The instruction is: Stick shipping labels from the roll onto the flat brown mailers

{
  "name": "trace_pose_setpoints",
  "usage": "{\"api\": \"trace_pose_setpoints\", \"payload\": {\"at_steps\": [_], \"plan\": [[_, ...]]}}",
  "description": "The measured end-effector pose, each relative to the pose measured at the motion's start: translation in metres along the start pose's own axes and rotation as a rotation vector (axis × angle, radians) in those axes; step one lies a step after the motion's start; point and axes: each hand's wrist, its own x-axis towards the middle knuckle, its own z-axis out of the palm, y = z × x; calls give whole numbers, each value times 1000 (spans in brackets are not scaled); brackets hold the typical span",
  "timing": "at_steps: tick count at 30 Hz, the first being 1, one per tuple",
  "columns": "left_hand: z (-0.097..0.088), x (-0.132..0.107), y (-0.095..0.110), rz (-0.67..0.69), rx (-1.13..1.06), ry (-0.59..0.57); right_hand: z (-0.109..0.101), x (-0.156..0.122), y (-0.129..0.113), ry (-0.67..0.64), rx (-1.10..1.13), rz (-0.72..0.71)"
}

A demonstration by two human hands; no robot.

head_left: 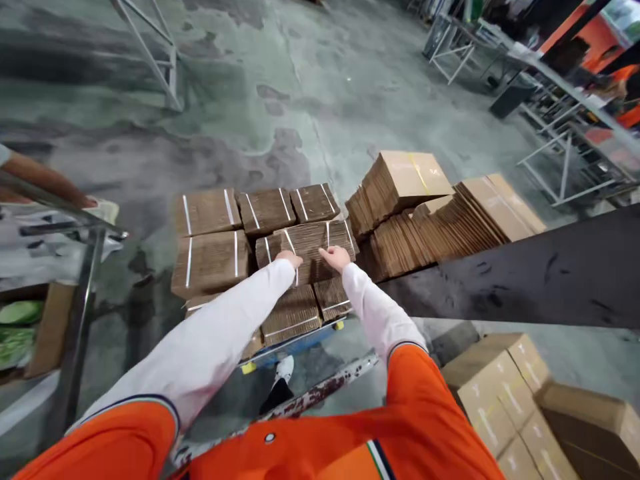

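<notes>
Both my hands are on a strapped bundle of flattened cardboard boxes (pixel 313 241) in the middle of the stack. My left hand (pixel 290 259) is closed at a white strap on the bundle's left part. My right hand (pixel 336 257) is closed at the near right side, close to another white strap. The fingertips are partly hidden against the cardboard. Other strapped cardboard bundles (pixel 213 260) lie to the left, behind and below this one, on a low blue cart (pixel 300 343) with yellow corners.
Unstrapped-looking cardboard stacks (pixel 415 227) lean to the right, beside a dark metal beam (pixel 525 273). Taped cartons (pixel 505 400) stand at lower right. A scuffed pipe (pixel 330 387) crosses in front of me. At left are a metal frame (pixel 87 267) and another person's arm (pixel 45 180).
</notes>
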Motion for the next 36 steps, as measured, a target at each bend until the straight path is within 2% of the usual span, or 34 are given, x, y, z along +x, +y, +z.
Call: {"api": "trace_pose_setpoints", "payload": {"at_steps": [2, 5, 7, 10, 13, 16, 18, 20, 22, 24, 28, 32, 36], "plan": [[13, -32, -23, -66, 39, -73, 10, -41, 22, -93, -2, -51], [37, -83, -46, -78, 27, -133, 28, -97, 42, -267, 15, -63], [47, -108, -52, -60, -22, -139, 39, -121, 42, -340, 30, -49], [47, -122, -49, 12, -125, -90, 48, -131, 25, -318, 25, -46], [27, -123, -42, 101, -207, 37, 40, -127, 0, -212, -10, -85], [-4, -135, -43, 153, -268, 147, 25, -134, -34, -104, -40, -136], [-28, -158, -52, 174, -300, 213, 21, -150, -65, -27, -57, -172], [-56, -195, -71, 181, -323, 288, 22, -177, -104, 42, -83, -237], [-87, -245, -97, 199, -358, 369, 29, -214, -153, 89, -116, -349], [-120, -307, -128, 237, -415, 462, 40, -258, -206, 112, -124, -488], [-180, -457, -203, 263, -484, 689, 82, -364, -314, 67, -40, -752], [-213, -614, -293, 191, -453, 945, 158, -479, -407, -55, 40, -989], [-225, -742, -386, 65, -413, 1146, 252, -573, -491, -259, 83, -1147]]}}
